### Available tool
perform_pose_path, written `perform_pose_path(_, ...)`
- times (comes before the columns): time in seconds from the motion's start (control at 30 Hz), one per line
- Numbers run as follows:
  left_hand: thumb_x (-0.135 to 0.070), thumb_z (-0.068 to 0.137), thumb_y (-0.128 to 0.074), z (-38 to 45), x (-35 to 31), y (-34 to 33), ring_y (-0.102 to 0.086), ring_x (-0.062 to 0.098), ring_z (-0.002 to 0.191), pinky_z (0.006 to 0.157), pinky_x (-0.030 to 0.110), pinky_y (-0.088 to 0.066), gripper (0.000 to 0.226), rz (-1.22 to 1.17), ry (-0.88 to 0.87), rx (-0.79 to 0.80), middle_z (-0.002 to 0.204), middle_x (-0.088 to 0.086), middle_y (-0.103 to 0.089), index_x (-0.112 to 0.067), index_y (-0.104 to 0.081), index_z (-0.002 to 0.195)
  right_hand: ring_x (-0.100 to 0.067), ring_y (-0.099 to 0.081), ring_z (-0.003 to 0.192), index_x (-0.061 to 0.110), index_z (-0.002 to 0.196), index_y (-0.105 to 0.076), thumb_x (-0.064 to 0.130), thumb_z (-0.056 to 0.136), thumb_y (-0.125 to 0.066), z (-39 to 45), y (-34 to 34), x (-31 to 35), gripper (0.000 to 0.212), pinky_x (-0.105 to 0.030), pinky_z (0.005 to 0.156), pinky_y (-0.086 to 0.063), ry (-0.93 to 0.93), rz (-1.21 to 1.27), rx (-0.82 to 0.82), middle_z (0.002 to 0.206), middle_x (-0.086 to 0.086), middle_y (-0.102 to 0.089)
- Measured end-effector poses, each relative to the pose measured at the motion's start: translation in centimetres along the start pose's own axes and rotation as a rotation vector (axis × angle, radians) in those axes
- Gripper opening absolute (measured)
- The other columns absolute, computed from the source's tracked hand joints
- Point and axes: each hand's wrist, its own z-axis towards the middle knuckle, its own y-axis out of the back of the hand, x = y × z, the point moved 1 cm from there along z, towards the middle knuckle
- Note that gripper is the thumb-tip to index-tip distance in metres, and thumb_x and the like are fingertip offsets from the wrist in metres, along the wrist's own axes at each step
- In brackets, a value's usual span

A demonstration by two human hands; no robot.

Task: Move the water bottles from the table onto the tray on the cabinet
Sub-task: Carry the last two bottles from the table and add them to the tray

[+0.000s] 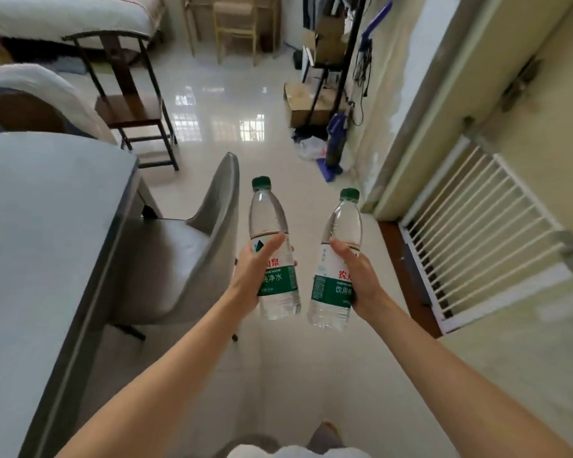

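I hold two clear water bottles with green caps and green-and-white labels in front of me, above the floor. My left hand (257,276) is wrapped around the label of the left bottle (268,219), which stands nearly upright. My right hand (356,276) grips the right bottle (341,219), which leans slightly to the right. The two bottles are apart and do not touch. The grey table (40,226) is at my left. No tray or cabinet is in view.
A grey padded chair (192,246) stands at the table's edge, just left of the left bottle. A dark wooden chair (129,107) is farther back. A white slatted gate (477,226) leans along the right wall. A vacuum (333,143), boxes and a rack crowd the far right. Glossy tiled floor stretches ahead.
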Motion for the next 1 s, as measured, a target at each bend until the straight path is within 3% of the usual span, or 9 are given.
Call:
perform_pose_path(0.1,-0.028,0.088,-0.060,3.1,0.6,-6.2,-0.069,0.019,0.070,0.060,0.030,-0.058,0.023,0.006,0.014,0.032,0.085,0.007,-0.069,-0.012,-0.060,0.104,-0.031,-0.067,0.085,0.008,0.111,-0.061,0.043,0.069,-0.072,2.1,5.7,2.7,0.056,-0.038,0.075,-0.058,0.002,0.011,-0.043,0.102,-0.020,-0.068)
perform_pose_path(0.23,-0.032,0.080,-0.064,7.3,0.6,-10.6,-0.070,0.020,0.069,0.059,0.031,-0.058,0.031,0.044,0.030,0.049,0.083,0.006,-0.072,-0.013,-0.061,0.104,-0.034,-0.066,0.089,0.014,0.102,-0.065,0.043,0.068,-0.074,6.3,10.1,5.1,0.045,-0.045,0.084,-0.055,-0.004,0.040,-0.058,0.104,-0.021,-0.068)
perform_pose_path(0.33,-0.029,0.085,-0.063,12.1,0.0,-12.0,-0.071,0.020,0.072,0.060,0.031,-0.057,0.031,0.071,0.035,0.044,0.088,0.008,-0.071,-0.012,-0.058,0.111,-0.031,-0.067,0.086,0.013,0.104,-0.065,0.039,0.075,-0.072,10.7,11.4,6.8,0.040,-0.043,0.081,-0.056,-0.018,0.024,-0.053,0.103,-0.021,-0.067)
perform_pose_path(0.53,-0.028,0.087,-0.063,25.8,-4.3,-12.5,-0.070,0.023,0.076,0.061,0.032,-0.057,0.037,0.100,-0.011,0.051,0.092,0.012,-0.070,-0.008,-0.055,0.118,-0.035,-0.064,0.088,0.011,0.107,-0.063,0.037,0.081,-0.070,23.4,10.7,13.4,0.038,-0.040,0.076,-0.057,0.025,-0.024,-0.045,0.104,-0.025,-0.065)
perform_pose_path(0.67,-0.030,0.087,-0.065,35.8,-10.0,-12.3,-0.070,0.025,0.078,0.066,0.036,-0.058,0.031,0.121,-0.034,0.062,0.090,0.010,-0.070,-0.013,-0.057,0.112,-0.032,-0.069,0.083,0.013,0.103,-0.064,0.036,0.084,-0.069,32.5,8.7,20.7,0.031,-0.036,0.067,-0.059,0.094,-0.076,-0.034,0.097,-0.019,-0.070)
perform_pose_path(0.77,-0.040,0.075,-0.069,42.9,-14.9,-12.0,-0.070,0.026,0.080,0.068,0.038,-0.058,0.051,0.142,-0.063,0.061,0.096,0.012,-0.070,-0.014,-0.055,0.117,-0.024,-0.071,0.075,0.018,0.099,-0.063,0.032,0.087,-0.065,38.8,7.0,25.6,0.018,-0.029,0.059,-0.056,0.154,-0.095,-0.023,0.089,-0.011,-0.073)
perform_pose_path(1.0,-0.041,0.071,-0.067,58.6,-22.1,-10.1,-0.072,0.022,0.076,0.063,0.034,-0.058,0.052,0.120,-0.119,0.037,0.090,0.007,-0.072,-0.016,-0.055,0.116,-0.021,-0.071,0.069,0.011,0.105,-0.061,0.028,0.087,-0.066,54.8,3.9,32.6,0.025,-0.027,0.056,-0.056,0.172,-0.103,-0.010,0.083,-0.008,-0.072)
